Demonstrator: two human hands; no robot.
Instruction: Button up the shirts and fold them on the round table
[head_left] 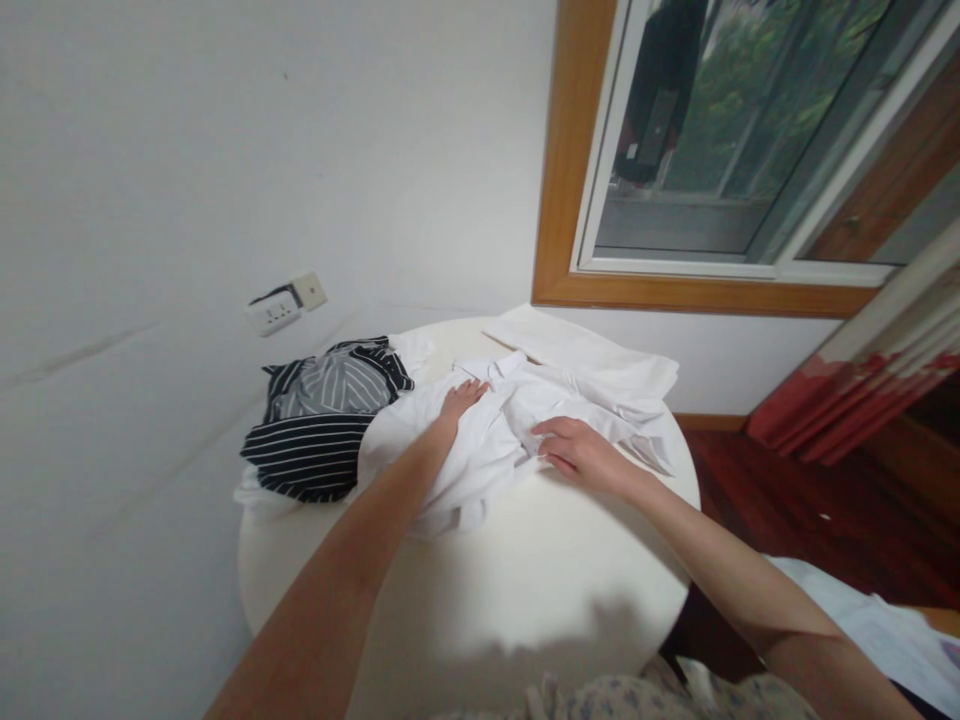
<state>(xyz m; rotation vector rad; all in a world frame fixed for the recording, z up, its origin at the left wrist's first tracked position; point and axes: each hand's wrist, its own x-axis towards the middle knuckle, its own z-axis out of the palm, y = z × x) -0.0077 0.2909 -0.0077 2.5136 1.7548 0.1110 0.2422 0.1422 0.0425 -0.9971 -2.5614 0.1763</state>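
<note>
A white collared shirt [480, 440] lies spread and rumpled on the round white table [525, 590]. My left hand [463, 398] rests flat on it just below the collar, its fingers stretched out. Over the shirt's near right edge is my right hand [585, 455], with thumb and fingers slightly apart and touching the cloth. Left of the shirt sits a bundled black-and-white striped garment [307, 455], partly grey where it folds over.
Another white cloth [585, 345] lies along the table's back right edge. The wall with a power socket [274, 313] borders the left side. A window [720, 150] and a red-and-cream curtain [847, 390] stand at right. Pale fabric [877, 620] lies at lower right.
</note>
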